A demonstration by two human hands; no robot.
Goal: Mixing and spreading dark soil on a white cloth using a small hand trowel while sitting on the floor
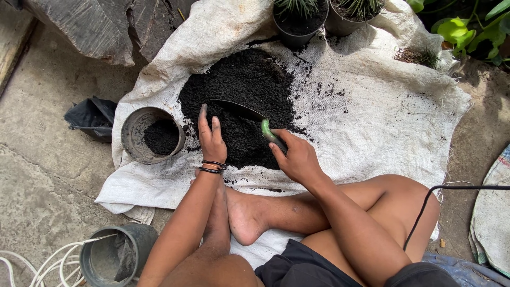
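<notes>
A heap of black soil [241,87] lies on a white woven sack [372,111] spread on the ground. My right hand [296,157] grips the green handle of a trowel [249,114], whose dark blade is dug into the heap. Just left of the blade, my left hand [211,138] rests flat on the soil with fingers together, black bangles on its wrist. A grey pot [151,134] partly filled with soil stands at the sack's left edge, close to my left hand.
Two potted spiky plants [300,18] stand at the sack's far edge. A black plastic bag [91,117] lies left of the grey pot. Another grey pot [118,256] and white cord sit at the bottom left. My crossed bare legs [297,212] rest on the sack.
</notes>
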